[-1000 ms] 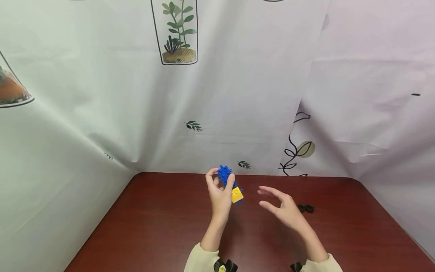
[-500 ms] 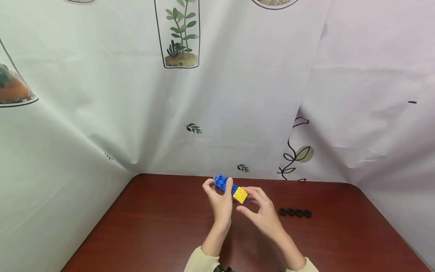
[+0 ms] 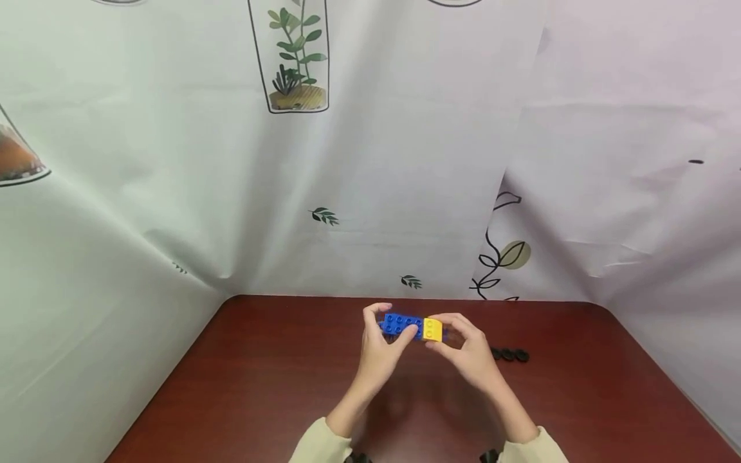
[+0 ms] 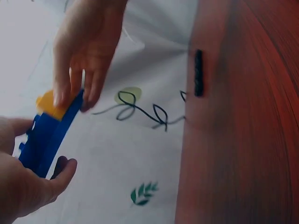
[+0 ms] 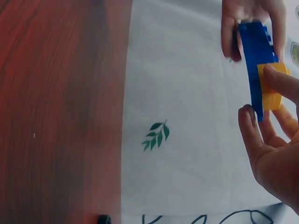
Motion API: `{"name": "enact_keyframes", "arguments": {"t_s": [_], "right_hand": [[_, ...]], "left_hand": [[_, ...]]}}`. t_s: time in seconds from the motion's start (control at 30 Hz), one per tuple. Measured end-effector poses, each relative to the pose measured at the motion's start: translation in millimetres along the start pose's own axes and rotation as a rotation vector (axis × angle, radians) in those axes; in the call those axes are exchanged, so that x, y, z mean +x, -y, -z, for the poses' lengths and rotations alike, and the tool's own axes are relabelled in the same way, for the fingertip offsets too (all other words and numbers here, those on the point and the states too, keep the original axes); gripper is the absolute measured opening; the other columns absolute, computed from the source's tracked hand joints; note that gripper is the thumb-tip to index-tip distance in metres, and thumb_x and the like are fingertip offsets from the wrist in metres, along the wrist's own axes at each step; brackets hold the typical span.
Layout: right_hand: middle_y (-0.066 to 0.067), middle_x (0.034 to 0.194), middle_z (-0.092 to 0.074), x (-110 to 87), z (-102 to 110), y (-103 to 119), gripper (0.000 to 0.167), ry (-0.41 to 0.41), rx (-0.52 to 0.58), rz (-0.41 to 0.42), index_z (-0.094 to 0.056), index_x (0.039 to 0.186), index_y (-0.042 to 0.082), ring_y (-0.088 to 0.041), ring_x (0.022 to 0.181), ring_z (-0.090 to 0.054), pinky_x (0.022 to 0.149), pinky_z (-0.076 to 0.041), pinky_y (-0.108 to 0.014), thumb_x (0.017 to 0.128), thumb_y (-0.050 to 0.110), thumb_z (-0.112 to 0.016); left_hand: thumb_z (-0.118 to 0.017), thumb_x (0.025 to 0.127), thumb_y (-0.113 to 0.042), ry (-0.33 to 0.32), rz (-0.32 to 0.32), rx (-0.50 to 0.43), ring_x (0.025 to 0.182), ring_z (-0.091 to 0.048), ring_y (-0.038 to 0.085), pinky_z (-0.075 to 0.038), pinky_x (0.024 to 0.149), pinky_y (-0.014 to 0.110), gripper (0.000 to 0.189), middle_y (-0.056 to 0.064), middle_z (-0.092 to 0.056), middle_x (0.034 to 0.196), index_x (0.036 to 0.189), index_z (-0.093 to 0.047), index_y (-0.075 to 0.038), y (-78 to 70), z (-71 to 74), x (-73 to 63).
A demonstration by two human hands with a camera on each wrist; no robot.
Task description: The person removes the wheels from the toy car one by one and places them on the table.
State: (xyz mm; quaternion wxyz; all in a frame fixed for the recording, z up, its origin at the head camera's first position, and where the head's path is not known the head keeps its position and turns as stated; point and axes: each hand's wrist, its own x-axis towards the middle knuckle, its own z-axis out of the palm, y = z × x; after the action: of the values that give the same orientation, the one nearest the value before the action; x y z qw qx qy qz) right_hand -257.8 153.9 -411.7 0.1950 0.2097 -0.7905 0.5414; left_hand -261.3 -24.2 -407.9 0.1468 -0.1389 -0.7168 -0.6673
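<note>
Above the table, both hands hold a long blue toy brick piece (image 3: pixel 399 321) with studs on top and a yellow brick (image 3: pixel 432 329) on its right end. My left hand (image 3: pixel 376 357) grips the blue part, thumb on the near side and fingers behind. My right hand (image 3: pixel 475 360) pinches the yellow end between thumb and fingers. In the right wrist view the thumb lies on the yellow brick (image 5: pixel 270 99), and a fingertip is at the end of the flat blue underside (image 5: pixel 257 56). The left wrist view shows the blue piece (image 4: pixel 44 144) tilted between the two hands.
Several small black wheels (image 3: pixel 507 355) stand in a row on the reddish-brown table (image 3: pixel 278 386), right of my right hand, which partly covers them. A pale patterned cloth (image 3: pixel 359 161) hangs behind the table's far edge and along its sides.
My right hand has moved in from the right and taken hold of the yellow end. The brick piece has turned from a diagonal to nearly level and shifted slightly right.
</note>
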Motion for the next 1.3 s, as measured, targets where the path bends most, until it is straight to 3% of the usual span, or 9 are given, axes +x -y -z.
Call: {"name": "enact_keyframes", "arguments": {"t_s": [0.13, 0.27, 0.4, 0.53, 0.73, 1.0, 1.3], "right_hand": [[-0.015, 0.118, -0.063, 1.3, 2, -11, 0.04, 0.044, 0.02, -0.114, -0.064, 0.121, 0.005, -0.004, 0.097, -0.063, 0.083, -0.055, -0.02, 0.083, 0.011, -0.076], [-0.018, 0.121, -0.063, 1.0, -1, -27, 0.042, 0.054, 0.063, -0.28, -0.063, 0.122, 0.006, -0.015, 0.095, -0.067, 0.08, -0.057, -0.023, 0.083, 0.012, -0.076], [-0.018, 0.118, -0.065, 2.2, -8, -47, 0.042, 0.106, 0.058, -0.41, -0.064, 0.121, 0.004, -0.019, 0.089, -0.068, 0.076, -0.056, -0.025, 0.082, 0.014, -0.077], [-0.013, 0.104, -0.068, 4.4, -13, -62, 0.041, 0.154, -0.013, -0.486, -0.066, 0.118, 0.004, -0.017, 0.085, -0.059, 0.07, -0.05, -0.025, 0.08, 0.013, -0.078], [-0.009, 0.098, -0.064, 11.5, -13, -74, 0.044, 0.22, -0.076, -0.53, -0.066, 0.119, 0.003, -0.019, 0.087, -0.05, 0.066, -0.041, -0.027, 0.078, 0.009, -0.079], [-0.012, 0.113, -0.067, 12.8, -13, -86, 0.042, 0.212, -0.117, -0.546, -0.066, 0.121, 0.004, -0.021, 0.095, -0.056, 0.077, -0.049, -0.03, 0.08, 0.006, -0.077], [-0.017, 0.118, -0.066, 10.5, -17, -91, 0.041, 0.172, -0.133, -0.551, -0.064, 0.123, 0.002, -0.026, 0.1, -0.06, 0.084, -0.053, -0.039, 0.083, 0.006, -0.074]], "left_hand": [[-0.076, 0.085, -0.015, 0.103, -0.055, 0.101, 0.091, -0.058, 0.013, -0.053, 0.078, 0.025, 0.046, 0.013, -0.062, 0.111, 0.122, -0.05, -0.008, 13.8, 16.5, 3.2], [-0.08, 0.079, -0.014, 0.137, -0.088, 0.211, 0.094, -0.062, 0.02, -0.056, 0.083, 0.035, 0.039, 0.012, -0.065, 0.106, 0.113, -0.064, -0.005, 32.9, 28.2, 10.3], [-0.082, 0.077, -0.014, 0.188, -0.038, 0.325, 0.091, -0.066, 0.022, -0.058, 0.079, 0.038, 0.035, 0.012, -0.067, 0.105, 0.108, -0.069, -0.003, 55.3, 37.0, 16.4], [-0.082, 0.077, -0.011, 0.25, 0.063, 0.363, 0.086, -0.064, 0.02, -0.055, 0.073, 0.027, 0.035, 0.015, -0.069, 0.102, 0.108, -0.07, -0.001, 73.4, 40.1, 18.8], [-0.081, 0.077, -0.01, 0.278, 0.179, 0.348, 0.084, -0.06, 0.02, -0.051, 0.07, 0.028, 0.037, 0.018, -0.069, 0.101, 0.11, -0.07, 0.001, 89.3, 39.2, 22.5], [-0.08, 0.078, -0.009, 0.274, 0.206, 0.377, 0.081, -0.057, 0.017, -0.05, 0.07, 0.027, 0.036, 0.018, -0.07, 0.102, 0.111, -0.07, 0.0, 96.4, 31.5, 32.4], [-0.081, 0.077, -0.008, 0.25, 0.216, 0.368, 0.079, -0.058, 0.017, -0.051, 0.07, 0.03, 0.037, 0.019, -0.071, 0.103, 0.112, -0.07, 0.0, 101.6, 26.1, 36.6]]}}
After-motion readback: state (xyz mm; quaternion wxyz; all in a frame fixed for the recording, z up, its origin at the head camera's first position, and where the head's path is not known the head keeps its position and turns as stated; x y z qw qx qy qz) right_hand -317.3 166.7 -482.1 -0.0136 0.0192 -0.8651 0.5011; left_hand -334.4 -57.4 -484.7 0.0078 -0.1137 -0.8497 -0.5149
